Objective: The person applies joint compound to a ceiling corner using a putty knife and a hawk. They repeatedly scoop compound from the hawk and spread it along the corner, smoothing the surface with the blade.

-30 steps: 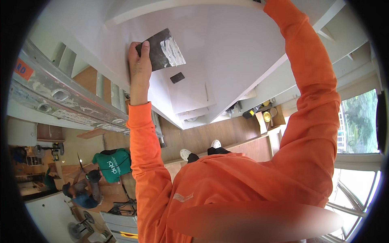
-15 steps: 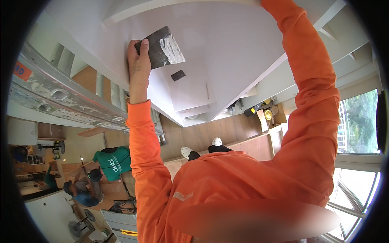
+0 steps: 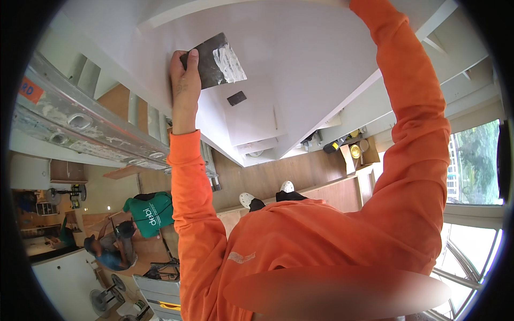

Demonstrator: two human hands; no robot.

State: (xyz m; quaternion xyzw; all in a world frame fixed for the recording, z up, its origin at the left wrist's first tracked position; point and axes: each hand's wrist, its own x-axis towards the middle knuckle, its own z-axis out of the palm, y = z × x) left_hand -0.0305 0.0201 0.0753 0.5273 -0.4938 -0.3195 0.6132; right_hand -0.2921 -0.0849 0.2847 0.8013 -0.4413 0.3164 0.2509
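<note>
My left hand [image 3: 185, 72] is closed on the edge of a dark, flat, square plate [image 3: 210, 63], thumb on top. White putty-like paste [image 3: 228, 62] is smeared along the plate's far side from the thumb. Around it are the white panels of a cabinet [image 3: 300, 59]. Beyond the plate a small dark rectangle [image 3: 236, 98] shows against the white interior; whether it is a loose piece or an opening I cannot tell. My right arm, in an orange sleeve [image 3: 409, 80], reaches up past the top edge, and its hand is out of sight.
A paint-spattered metal ladder [image 3: 80, 123] stands at the left. On the wooden floor [image 3: 241, 174] below are my white shoes [image 3: 287, 186]. A person [image 3: 115, 249] crouches at lower left beside a green bag [image 3: 152, 214]. A window [image 3: 476, 160] is at the right.
Almost nothing differs. The plate and my left hand have shifted very slightly in the picture, and the crouching person has moved a little.
</note>
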